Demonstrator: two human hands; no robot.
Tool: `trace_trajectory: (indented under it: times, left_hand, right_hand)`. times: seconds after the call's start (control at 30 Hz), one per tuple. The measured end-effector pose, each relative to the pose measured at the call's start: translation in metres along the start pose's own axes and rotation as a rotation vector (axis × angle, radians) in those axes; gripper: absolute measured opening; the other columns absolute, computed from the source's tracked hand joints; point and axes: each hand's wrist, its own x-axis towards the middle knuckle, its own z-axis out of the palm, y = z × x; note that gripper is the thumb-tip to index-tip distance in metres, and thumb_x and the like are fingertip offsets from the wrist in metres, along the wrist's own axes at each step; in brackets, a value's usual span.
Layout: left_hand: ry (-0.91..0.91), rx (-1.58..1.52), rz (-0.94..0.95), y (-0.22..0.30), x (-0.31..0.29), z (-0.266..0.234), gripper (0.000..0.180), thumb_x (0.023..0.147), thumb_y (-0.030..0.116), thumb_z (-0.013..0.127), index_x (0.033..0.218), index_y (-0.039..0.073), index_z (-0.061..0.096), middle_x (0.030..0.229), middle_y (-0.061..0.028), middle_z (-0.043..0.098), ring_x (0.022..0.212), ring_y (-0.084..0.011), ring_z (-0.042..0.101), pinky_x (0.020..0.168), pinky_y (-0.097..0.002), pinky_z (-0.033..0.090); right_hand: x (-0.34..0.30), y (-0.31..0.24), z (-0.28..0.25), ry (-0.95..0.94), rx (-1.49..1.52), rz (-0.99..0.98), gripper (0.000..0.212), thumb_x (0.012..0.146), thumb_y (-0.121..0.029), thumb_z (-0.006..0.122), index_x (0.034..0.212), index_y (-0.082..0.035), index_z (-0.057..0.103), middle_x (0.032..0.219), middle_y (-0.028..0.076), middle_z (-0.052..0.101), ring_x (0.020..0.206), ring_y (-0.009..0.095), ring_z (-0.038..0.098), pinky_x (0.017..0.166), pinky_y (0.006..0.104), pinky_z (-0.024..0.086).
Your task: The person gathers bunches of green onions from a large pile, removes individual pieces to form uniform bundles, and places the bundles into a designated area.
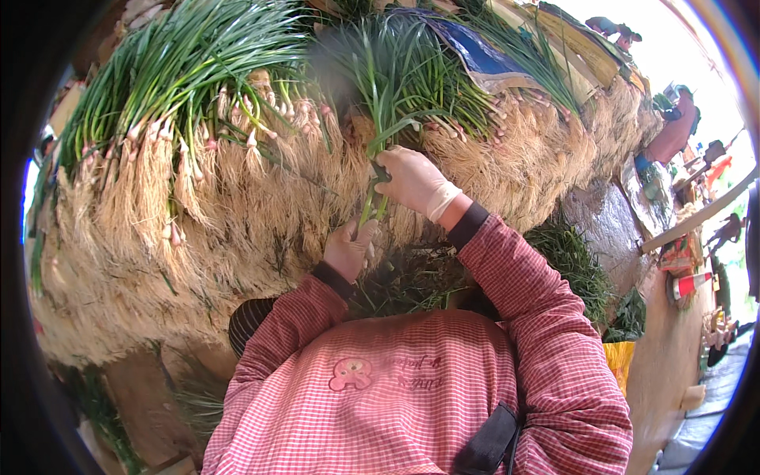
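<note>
Nearest us, our left hand (348,249) closes around the lower end of a green onion bunch (378,170); just above it our gloved right hand (412,182) grips the stalks. Behind the bunch lies the heaped onion pile (198,158). We judge we are trimming; next needs a firm pull.

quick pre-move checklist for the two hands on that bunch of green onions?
1. Right hand closed on the green onions, at the stalks: ok.
2. Left hand at the lower end of the same stalks: ok; full grip cannot tell.
3. Gloves on both hands: ok.
4. Held stalks separate from the heap of onions: cannot tell, leaves overlap.
5. Trimmings pile below hands, not blocking them: ok.
</note>
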Motion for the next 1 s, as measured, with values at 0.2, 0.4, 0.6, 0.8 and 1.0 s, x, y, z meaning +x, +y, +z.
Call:
trace_trajectory:
  times: [0.2, 0.4, 0.6, 0.8, 1.0]
  left_hand:
    - [-0.090, -0.402, -0.147, -0.011, 0.010, -0.011, 0.033, 0.100, 0.036, 0.056, 0.087, 0.006, 0.061, 0.057, 0.0021, 0.051, 0.041, -0.0064, 0.041, 0.039, -0.0211, 0.033]
    - [-0.147, -0.696, -0.118, 0.010, -0.003, -0.020, 0.033, 0.100, 0.038, 0.054, 0.086, 0.009, 0.059, 0.057, 0.0039, 0.049, 0.041, -0.0058, 0.039, 0.038, -0.0202, 0.030]
    - [-0.203, -0.845, -0.170, 0.011, 0.000, -0.011, 0.044, 0.101, 0.049, 0.045, 0.088, 0.009, 0.056, 0.053, 0.0026, 0.046, 0.036, -0.0082, 0.034, 0.037, -0.0233, 0.030]
    - [-0.272, -0.671, -0.115, 0.023, -0.006, 0.000, 0.047, 0.102, 0.051, 0.038, 0.085, 0.011, 0.057, 0.050, 0.0030, 0.043, 0.035, -0.0093, 0.033, 0.038, -0.0243, 0.029]
    - [-0.237, -0.603, -0.050, 0.023, -0.012, -0.002, 0.040, 0.104, 0.042, 0.042, 0.089, 0.008, 0.057, 0.051, 0.0040, 0.042, 0.037, -0.0069, 0.032, 0.037, -0.0215, 0.027]
  right_hand:
    - [0.000, 0.020, 0.018, -0.064, -0.726, -0.038, 0.017, 0.085, -0.021, 0.067, 0.093, -0.007, 0.069, 0.084, 0.008, 0.066, 0.080, 0.023, 0.066, 0.070, 0.0374, 0.053]
    - [-0.047, 0.074, 0.000, -0.333, -0.309, 0.282, 0.025, 0.092, -0.030, 0.062, 0.097, -0.007, 0.068, 0.077, 0.006, 0.066, 0.076, 0.019, 0.065, 0.071, 0.0317, 0.056]
    - [-0.095, 0.042, 0.020, -0.522, -0.098, -0.122, 0.037, 0.090, -0.036, 0.065, 0.108, -0.004, 0.066, 0.094, 0.013, 0.070, 0.086, 0.028, 0.068, 0.080, 0.0391, 0.055]
    - [-0.044, -0.025, 0.014, -0.027, 0.620, 0.182, 0.025, 0.088, -0.024, 0.069, 0.104, -0.005, 0.066, 0.090, 0.016, 0.068, 0.082, 0.025, 0.068, 0.073, 0.0344, 0.054]
    - [-0.037, 0.010, 0.018, 0.235, 0.340, 0.315, 0.016, 0.092, -0.020, 0.061, 0.095, -0.004, 0.064, 0.082, 0.012, 0.068, 0.077, 0.030, 0.067, 0.071, 0.0396, 0.054]
